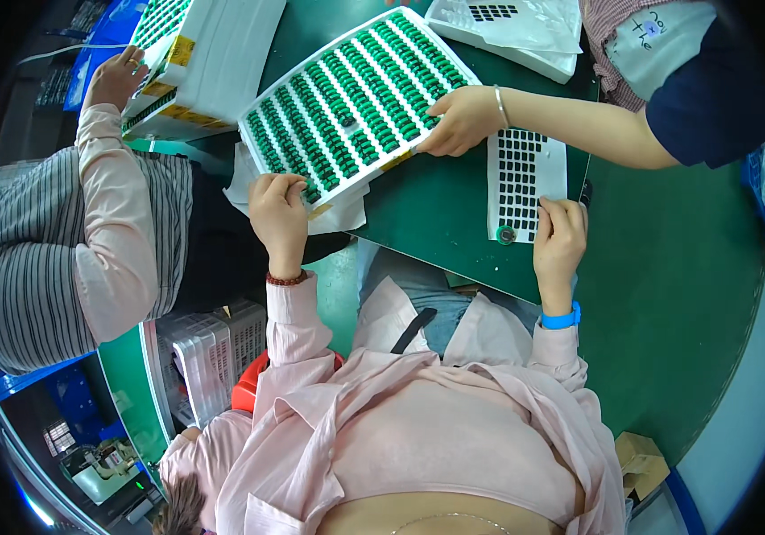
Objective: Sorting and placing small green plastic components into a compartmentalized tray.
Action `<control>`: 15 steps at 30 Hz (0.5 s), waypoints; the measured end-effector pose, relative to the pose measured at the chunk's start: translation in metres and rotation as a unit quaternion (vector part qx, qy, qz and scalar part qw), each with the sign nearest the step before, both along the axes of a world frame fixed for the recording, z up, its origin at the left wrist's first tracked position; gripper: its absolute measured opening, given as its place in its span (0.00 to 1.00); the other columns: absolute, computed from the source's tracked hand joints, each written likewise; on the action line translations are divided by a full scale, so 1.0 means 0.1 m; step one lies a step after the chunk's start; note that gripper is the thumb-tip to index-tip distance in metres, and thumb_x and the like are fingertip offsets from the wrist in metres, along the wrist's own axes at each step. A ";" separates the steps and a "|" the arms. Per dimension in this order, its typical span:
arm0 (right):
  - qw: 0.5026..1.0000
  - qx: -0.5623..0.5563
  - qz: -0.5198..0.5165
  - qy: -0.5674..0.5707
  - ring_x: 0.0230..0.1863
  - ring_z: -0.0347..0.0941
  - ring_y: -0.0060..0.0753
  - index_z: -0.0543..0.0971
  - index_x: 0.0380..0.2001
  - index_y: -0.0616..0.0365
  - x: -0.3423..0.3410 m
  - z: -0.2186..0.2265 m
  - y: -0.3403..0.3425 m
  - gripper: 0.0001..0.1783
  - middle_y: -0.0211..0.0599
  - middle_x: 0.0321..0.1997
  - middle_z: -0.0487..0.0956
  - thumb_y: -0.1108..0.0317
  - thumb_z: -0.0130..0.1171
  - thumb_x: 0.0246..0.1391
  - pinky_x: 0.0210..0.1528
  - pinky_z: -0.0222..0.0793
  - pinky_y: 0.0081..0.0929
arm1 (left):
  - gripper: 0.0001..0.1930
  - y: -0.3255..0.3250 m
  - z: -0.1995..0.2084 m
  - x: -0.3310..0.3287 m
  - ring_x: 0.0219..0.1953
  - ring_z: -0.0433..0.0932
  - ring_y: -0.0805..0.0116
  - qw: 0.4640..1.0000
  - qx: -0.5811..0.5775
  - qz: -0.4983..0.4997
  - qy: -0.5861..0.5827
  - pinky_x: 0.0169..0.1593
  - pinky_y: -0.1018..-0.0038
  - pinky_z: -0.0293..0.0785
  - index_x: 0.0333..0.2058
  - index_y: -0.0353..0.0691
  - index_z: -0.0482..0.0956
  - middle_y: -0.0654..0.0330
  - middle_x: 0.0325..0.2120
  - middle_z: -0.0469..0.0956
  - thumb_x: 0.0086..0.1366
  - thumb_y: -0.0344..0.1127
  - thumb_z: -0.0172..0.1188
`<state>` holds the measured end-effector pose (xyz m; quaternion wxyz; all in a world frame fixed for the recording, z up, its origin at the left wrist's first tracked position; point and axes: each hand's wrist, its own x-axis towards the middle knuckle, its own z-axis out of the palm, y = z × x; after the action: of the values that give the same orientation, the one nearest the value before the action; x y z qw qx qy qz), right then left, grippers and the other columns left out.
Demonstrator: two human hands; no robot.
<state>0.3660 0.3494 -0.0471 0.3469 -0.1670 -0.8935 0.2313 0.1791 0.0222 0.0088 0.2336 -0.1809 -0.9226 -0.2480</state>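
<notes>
While both narrow-fingered, left hand (280,209) at tray (355,181) corner, right hand (562,239) at sheet (554,165) edge

Left hand (279,217) slightly farther forward, fingers curled; right hand (562,239) fingers bent; hands well apart.

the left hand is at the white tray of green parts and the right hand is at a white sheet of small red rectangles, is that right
Not quite: the small rectangles are black, not red, as the head view shows. The left hand is at the white tray of green parts and the right hand at the white sheet.
</notes>
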 end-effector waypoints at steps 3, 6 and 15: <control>1.000 0.001 0.000 -0.004 0.38 0.73 0.45 0.81 0.34 0.62 -0.02 0.01 -0.01 0.05 0.40 0.35 0.77 0.78 0.60 0.54 0.42 0.71 0.37 | 0.01 0.01 -0.05 -0.01 0.34 0.75 0.57 1.000 -0.009 0.016 0.009 0.37 0.64 0.71 0.27 0.40 0.82 0.60 0.24 0.77 0.54 0.26 0.65; 1.000 0.000 -0.012 -0.001 0.39 0.74 0.45 0.81 0.34 0.61 -0.02 0.01 -0.04 0.05 0.40 0.35 0.77 0.78 0.60 0.53 0.42 0.71 0.37 | 0.02 0.04 -0.05 -0.01 0.31 0.77 0.58 0.999 -0.029 0.008 0.017 0.36 0.66 0.72 0.27 0.39 0.82 0.59 0.26 0.79 0.54 0.26 0.66; 1.000 0.008 -0.013 -0.007 0.38 0.72 0.46 0.79 0.33 0.59 -0.02 -0.03 -0.06 0.04 0.39 0.34 0.75 0.78 0.60 0.53 0.41 0.70 0.40 | 0.02 0.26 -0.10 0.11 0.35 0.75 0.55 0.995 -0.096 -0.010 0.027 0.39 0.63 0.71 0.26 0.38 0.82 0.59 0.26 0.77 0.53 0.26 0.65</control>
<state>0.3636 0.3433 -0.0500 0.3452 -0.1773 -0.8954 0.2184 0.1906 0.0483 -0.0008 0.2376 -0.2178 -0.9337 -0.1557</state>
